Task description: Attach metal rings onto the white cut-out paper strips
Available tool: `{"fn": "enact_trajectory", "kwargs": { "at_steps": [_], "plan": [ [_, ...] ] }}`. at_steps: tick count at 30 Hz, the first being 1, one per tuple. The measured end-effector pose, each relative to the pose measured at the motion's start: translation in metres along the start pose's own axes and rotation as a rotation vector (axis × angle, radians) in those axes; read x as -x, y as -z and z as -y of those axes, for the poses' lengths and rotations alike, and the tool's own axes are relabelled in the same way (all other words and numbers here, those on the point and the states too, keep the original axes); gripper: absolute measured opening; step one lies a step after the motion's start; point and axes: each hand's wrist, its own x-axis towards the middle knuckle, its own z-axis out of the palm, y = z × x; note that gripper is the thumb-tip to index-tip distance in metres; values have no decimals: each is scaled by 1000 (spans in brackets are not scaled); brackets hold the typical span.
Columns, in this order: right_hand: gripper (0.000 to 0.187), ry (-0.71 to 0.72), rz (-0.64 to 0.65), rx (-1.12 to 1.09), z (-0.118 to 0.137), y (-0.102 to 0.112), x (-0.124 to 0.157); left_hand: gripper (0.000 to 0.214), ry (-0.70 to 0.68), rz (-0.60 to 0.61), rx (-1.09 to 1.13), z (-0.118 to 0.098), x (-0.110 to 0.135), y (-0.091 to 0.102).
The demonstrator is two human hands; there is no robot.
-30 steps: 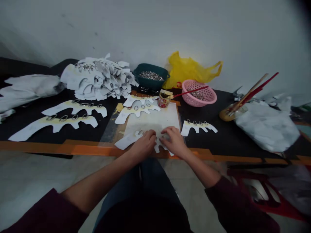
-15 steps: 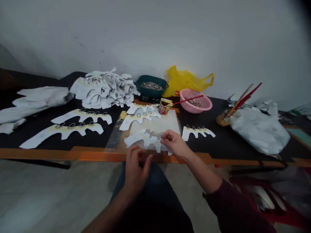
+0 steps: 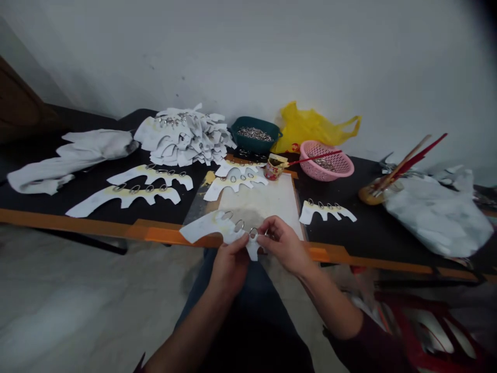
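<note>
A person's left hand (image 3: pixel 230 264) pinches the lower edge of a white strip (image 3: pixel 205 226) between thumb and curled fingers. The right hand (image 3: pixel 285 247) is nearly closed, its bent fingers and thumb pinching the strip's right end; whether they grip a ring there too, I cannot tell. The strip, with metal rings (image 3: pixel 239 225) standing along its upper edge, is held at the table's front edge, before a pale board (image 3: pixel 277 199). Behind it, two similar strips (image 3: pixel 236 185) lie near the board's far end, beside a small cup (image 3: pixel 274 170) with a red brush (image 3: pixel 318 157). Another ringed strip lies to the right, two more to the left. Farther back on the black table (image 3: pixel 368 228) stand a pink basket (image 3: pixel 320 171) and a green basin (image 3: pixel 248 147), both holding metal pieces, a yellow bag (image 3: pixel 305 124) and a heap (image 3: pixel 186 140) of strips.
</note>
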Motion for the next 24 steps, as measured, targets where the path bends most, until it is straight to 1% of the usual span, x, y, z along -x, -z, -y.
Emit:
{"fn": "enact_trajectory", "kwargs": {
  "at_steps": [3, 4, 5, 8, 11, 14, 16, 18, 21, 24],
  "plan": [
    [18, 70, -55, 54, -6, 1, 1, 34, -2, 65, -1, 2, 3, 3],
    [18, 92, -59, 88, -7, 1, 2, 33, -9, 64, -10, 2, 3, 5],
    [18, 113, -54, 121, -7, 1, 3, 33, -19, 44, -26, 3, 3, 6],
    [17, 167, -10, 201, -4, 3, 3, 34, -63, -71, -98, 3, 2, 10],
    [16, 242, -27, 312, 2, 5, 2, 30, -80, -114, -169, 4, 2, 13],
    [11, 337, -69, 484, 6, 5, -2, 30, -106, -85, -214, 8, 5, 15],
    [5, 377, -45, 573, 8, 4, -4, 32, -124, -45, -240, 10, 6, 17],
    [6, 381, 21, 621, 10, 4, -5, 33, -127, -15, -277, 11, 8, 20],
    [8, 347, 102, 650, 12, 2, -2, 36, -123, -1, -320, 10, 12, 22],
    [10, 359, 75, 670, 13, -2, 3, 38, -118, 21, -313, 7, 16, 20]
  ]
}}
